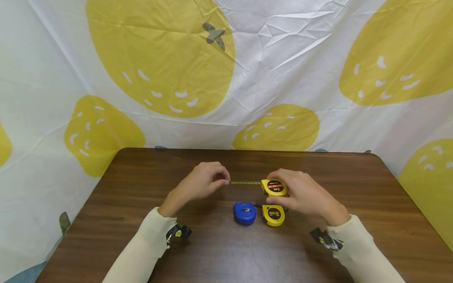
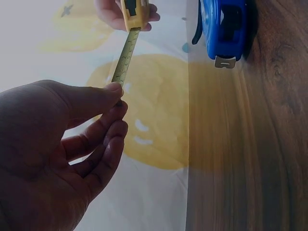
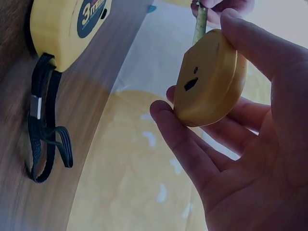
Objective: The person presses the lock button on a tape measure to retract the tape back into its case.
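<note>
My right hand [image 1: 304,194] grips a yellow 2 m tape measure [image 1: 274,188], thumb on one side and fingers on the other. A short length of its yellow blade [image 1: 245,182] runs out to the left. My left hand [image 1: 201,181] pinches the blade's free end between thumb and fingertips, as the left wrist view shows; the end itself is hidden there. In the right wrist view the case [image 3: 207,82] shows its plain back. Nearer to me on the table lie a blue tape measure [image 1: 245,213] and a yellow 3 m tape measure [image 1: 273,215], side by side.
The dark wood-grain table [image 1: 116,236] has rounded far corners. Behind and around it hangs a white sheet [image 1: 283,47] printed with yellow fruit. A black wrist strap [image 3: 48,139] trails from the 3 m tape measure. Each wrist wears a dark band with a small device.
</note>
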{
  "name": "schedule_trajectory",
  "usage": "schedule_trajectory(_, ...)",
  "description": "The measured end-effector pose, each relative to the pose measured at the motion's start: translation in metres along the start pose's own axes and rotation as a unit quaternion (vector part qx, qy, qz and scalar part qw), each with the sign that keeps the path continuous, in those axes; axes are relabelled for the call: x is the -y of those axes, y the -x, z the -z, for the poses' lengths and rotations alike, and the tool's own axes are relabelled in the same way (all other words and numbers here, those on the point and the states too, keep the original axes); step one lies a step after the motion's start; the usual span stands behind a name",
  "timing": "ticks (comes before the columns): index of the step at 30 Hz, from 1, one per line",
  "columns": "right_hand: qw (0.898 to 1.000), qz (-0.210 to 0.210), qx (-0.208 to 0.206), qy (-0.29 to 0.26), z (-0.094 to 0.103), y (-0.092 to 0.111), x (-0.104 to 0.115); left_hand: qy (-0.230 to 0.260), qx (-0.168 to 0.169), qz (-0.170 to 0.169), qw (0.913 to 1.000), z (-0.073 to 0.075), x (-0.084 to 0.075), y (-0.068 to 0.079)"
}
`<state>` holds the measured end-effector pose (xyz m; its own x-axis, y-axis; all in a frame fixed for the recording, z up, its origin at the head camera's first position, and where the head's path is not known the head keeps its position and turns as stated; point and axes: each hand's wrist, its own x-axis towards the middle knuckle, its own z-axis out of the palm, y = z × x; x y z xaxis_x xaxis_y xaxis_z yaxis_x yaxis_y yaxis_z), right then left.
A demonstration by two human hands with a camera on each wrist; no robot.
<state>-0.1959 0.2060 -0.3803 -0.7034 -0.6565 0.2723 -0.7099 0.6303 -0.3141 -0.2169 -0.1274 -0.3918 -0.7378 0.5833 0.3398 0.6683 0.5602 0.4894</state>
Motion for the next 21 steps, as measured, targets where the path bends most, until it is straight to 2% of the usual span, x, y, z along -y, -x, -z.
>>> schedule_trajectory(21,1.000,0.012,0.010,-0.017,-0.010,-0.004,0.016,-0.011,0.020,-0.004,0.9997,-0.009,-0.012,0.000)
